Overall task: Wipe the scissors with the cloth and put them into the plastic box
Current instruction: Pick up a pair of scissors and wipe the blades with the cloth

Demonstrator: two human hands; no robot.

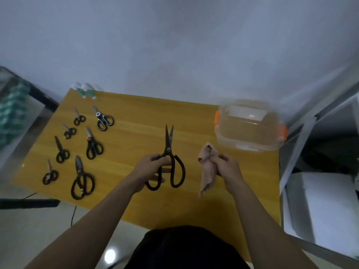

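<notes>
Seven smaller scissors (77, 148) lay along the table's (136, 117) left edge while my left hand (153, 169) gripped the black scissors (168, 162) by one handle loop above mid-table, blades slightly parted; I judged them rigid, heavy-ish steel, safest held at the loops. My right hand (228, 167) clutched the limp cloth (207, 166), the plastic box (249, 126) near the right edge.

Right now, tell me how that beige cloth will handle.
Probably floppy: the cloth hangs limp and bunched from the right hand. Likely light, since its loose end dangles freely. It should drape around the scissors, not stay flat.
</notes>
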